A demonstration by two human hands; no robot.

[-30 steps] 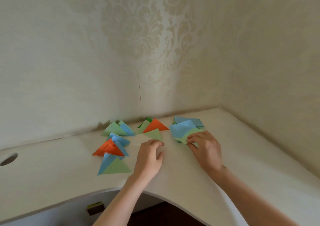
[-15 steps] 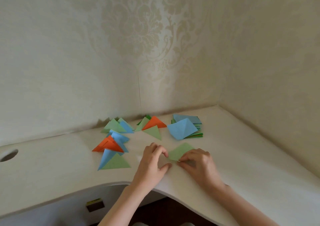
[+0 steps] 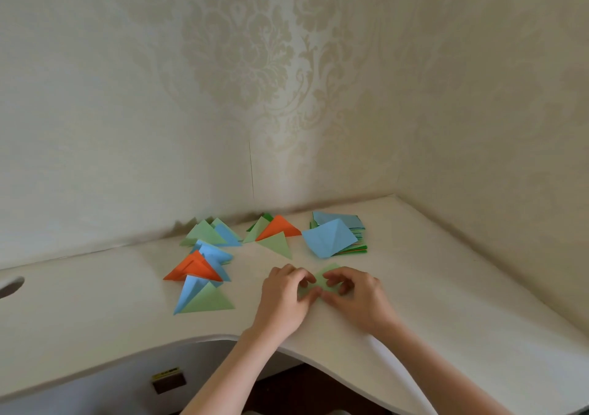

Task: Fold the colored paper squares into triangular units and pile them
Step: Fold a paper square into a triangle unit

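- The light green square lies on the table near the front edge, at about 6 o'clock from the stack of unfolded squares.
- Left hand and right hand both pinch it with curled fingers, thumbs meeting at its near corner.
- Half a second ago the sheet lay flatter and more exposed; now the hands close in and cover most of it.
- The folded triangles, at 9 o'clock from the hands, are unchanged.
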